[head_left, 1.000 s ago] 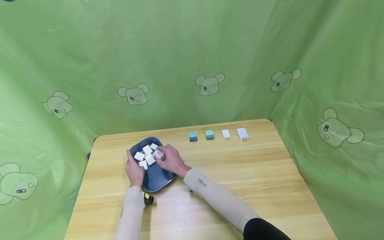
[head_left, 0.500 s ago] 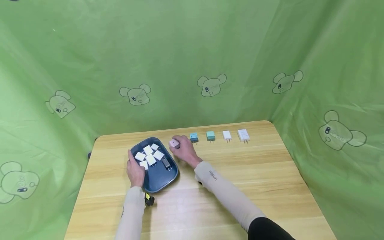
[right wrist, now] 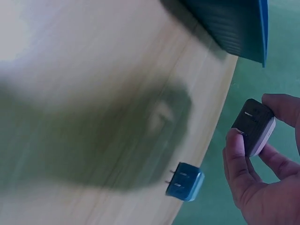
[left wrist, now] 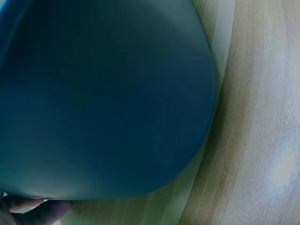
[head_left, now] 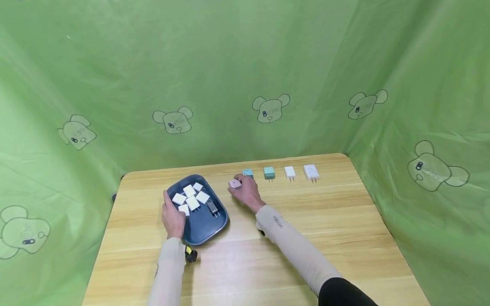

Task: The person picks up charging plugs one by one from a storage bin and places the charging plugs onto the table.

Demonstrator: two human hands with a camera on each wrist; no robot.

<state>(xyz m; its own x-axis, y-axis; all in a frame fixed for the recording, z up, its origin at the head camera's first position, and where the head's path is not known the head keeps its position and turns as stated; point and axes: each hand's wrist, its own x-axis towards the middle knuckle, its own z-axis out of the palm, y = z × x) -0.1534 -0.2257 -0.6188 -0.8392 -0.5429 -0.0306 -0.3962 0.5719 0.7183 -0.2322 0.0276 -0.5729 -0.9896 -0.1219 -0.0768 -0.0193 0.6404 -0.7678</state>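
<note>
My right hand [head_left: 248, 193] pinches a plug-in phone charger [head_left: 234, 183] between thumb and fingertips, raised over the table. In the right wrist view this charger [right wrist: 253, 124] shows a dark face with pale pinkish sides. Just beyond the hand lies a blue charger [head_left: 248, 172], partly covered by the fingers in the head view. At the left, my left hand [head_left: 174, 219] grips the side of a dark blue tray [head_left: 200, 229]. Several white chargers [head_left: 192, 203] and one dark charger [head_left: 212, 207] lie inside the tray. The left wrist view is mostly filled by the tray wall [left wrist: 117, 103].
Along the back of the wooden table [head_left: 306, 238], a green charger [head_left: 269, 172], a small white charger [head_left: 289, 171] and a larger white charger [head_left: 311, 171] continue the row, prongs toward me. A green curtain [head_left: 222, 140] hangs behind the table edge.
My right hand has lifted the pinkish charger out of the tray and carried it right, close to the blue charger. The dark charger in the tray came into view. My left hand stayed put.
</note>
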